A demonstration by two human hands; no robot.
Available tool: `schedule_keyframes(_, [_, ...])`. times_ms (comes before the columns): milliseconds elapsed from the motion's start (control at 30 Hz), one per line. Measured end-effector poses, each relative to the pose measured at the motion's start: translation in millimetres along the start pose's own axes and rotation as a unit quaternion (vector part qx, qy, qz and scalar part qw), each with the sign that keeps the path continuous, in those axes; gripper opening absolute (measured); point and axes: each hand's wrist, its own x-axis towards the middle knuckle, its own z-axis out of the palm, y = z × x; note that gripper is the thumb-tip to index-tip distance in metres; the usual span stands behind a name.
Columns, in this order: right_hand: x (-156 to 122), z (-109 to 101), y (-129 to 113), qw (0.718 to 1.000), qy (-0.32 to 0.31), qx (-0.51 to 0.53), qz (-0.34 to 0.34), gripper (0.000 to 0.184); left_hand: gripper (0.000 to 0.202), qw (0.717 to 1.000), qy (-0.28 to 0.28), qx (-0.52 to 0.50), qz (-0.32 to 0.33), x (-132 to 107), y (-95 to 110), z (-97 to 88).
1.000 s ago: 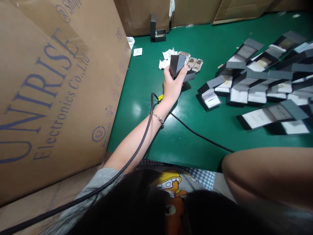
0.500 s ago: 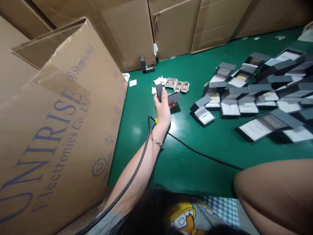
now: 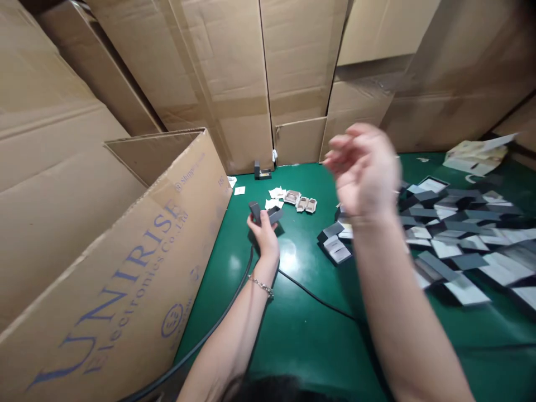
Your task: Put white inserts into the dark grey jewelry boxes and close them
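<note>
Right of the carton (image 3: pixel 138 290), our left hand (image 3: pixel 264 233) grips the open box (image 3: pixel 275 215) over the table (image 3: pixel 310 346); a loose hold could let it slip. Just beyond lie paper trays (image 3: pixel 292 196), which a low sweep might scatter. The cable (image 3: pixel 320 301) could snag that arm. Our blurred right hand (image 3: pixel 366 170) hangs half-open, seemingly unladen; lowered carelessly, it could knock the boxes (image 3: pixel 452 262) at right.

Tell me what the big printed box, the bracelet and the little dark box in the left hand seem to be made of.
Big printed box: matte brown cardboard, judging by its pale cut edge.
Bracelet: likely metal, shiny and silvery, as its chain links glint.
Little dark box: perhaps stiff card with a matte grey finish, given its flat panels; plastic is possible.
</note>
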Motion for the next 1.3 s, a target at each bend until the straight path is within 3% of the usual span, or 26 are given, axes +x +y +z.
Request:
schedule_keyframes(67, [-9.5, 18.9, 35.0, 0.997, 0.0, -0.064, 0.043, 0.022, 0.042, 0.997, 0.064, 0.007, 0.047, 9.0, 9.5, -10.0])
schedule_keyframes(133, [-24.3, 32.5, 80.3, 0.977, -0.04, -0.205, 0.05, 0.023, 0.039, 0.992, 0.112, -0.012, 0.058, 18.2, 15.4, -20.0])
schedule_keyframes(167, [-32.0, 36.0, 101.6, 0.955, -0.067, -0.289, 0.029, 0.027, 0.039, 0.991, 0.12, -0.031, 0.05, 22.1, 16.4, -24.1])
schedule_keyframes(267, [-50.1, 36.3, 142.3, 0.847, -0.187, -0.495, -0.038, 0.045, 0.04, 0.991, 0.101, -0.08, 0.024, 28.5, 13.5, -29.6])
schedule_keyframes(367, [-55.4, 33.2, 147.4, 0.772, -0.238, -0.587, -0.058, 0.057, 0.041, 0.994, 0.065, -0.092, 0.009, 26.5, 7.6, -23.4])
schedule_keyframes(467, [-52.0, 32.2, 139.2, 0.738, -0.233, -0.63, -0.063, 0.058, 0.042, 0.994, 0.027, -0.106, -0.016, 18.2, 3.2, -11.7])
schedule_keyframes(567, [-47.0, 28.0, 133.2, 0.711, -0.219, -0.666, -0.054, 0.045, 0.044, 0.993, -0.018, -0.106, -0.037, 9.0, 0.2, -3.6])
schedule_keyframes(667, [-44.1, 19.9, 130.9, 0.705, -0.218, -0.673, -0.041, 0.033, 0.042, 0.993, -0.042, -0.097, -0.059, 4.9, -1.1, -2.2])
schedule_keyframes(833, [-49.3, 7.9, 128.1, 0.782, -0.168, -0.6, 0.008, 0.032, 0.035, 0.988, -0.052, -0.106, -0.097, 6.0, 3.5, -3.6])
schedule_keyframes(900, [-56.6, 4.6, 124.6, 0.791, -0.163, -0.59, 0.013, 0.031, 0.034, 0.986, -0.066, -0.11, -0.11, 4.9, 6.6, -3.1])
schedule_keyframes(967, [-66.1, 2.2, 119.3, 0.77, -0.176, -0.613, -0.004, 0.028, 0.036, 0.98, -0.094, -0.12, -0.125, 2.6, 9.3, -2.3])
schedule_keyframes(1133, [-85.7, 0.1, 102.9, 0.681, -0.216, -0.699, -0.039, 0.027, 0.044, 0.952, -0.183, -0.155, -0.192, -1.8, 13.4, -1.8])
schedule_keyframes(1233, [-88.7, 0.7, 95.8, 0.668, -0.236, -0.706, -0.021, 0.026, 0.043, 0.938, -0.196, -0.171, -0.231, -1.6, 16.3, -3.1])
schedule_keyframes(1300, [-89.0, 0.6, 92.5, 0.682, -0.236, -0.692, 0.003, 0.025, 0.043, 0.932, -0.193, -0.181, -0.249, -0.8, 18.6, -4.4])
